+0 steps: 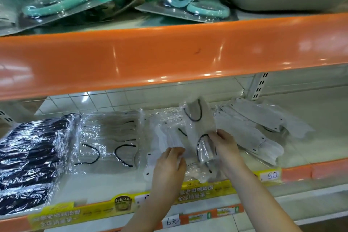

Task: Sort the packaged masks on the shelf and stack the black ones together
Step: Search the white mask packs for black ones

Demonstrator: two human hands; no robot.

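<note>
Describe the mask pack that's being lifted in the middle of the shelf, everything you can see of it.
The lifted mask pack is a clear, crinkly plastic sleeve holding a pale grey-beige mask with thin black ear loops, one loop near the top and one near the bottom. It stands tilted, nearly upright, top end leaning back toward the tiled wall. The right hand has its grip on the lower end; the left hand rests on the white mask packs beside it. Whether its lower end touches those packs is unclear.
</note>
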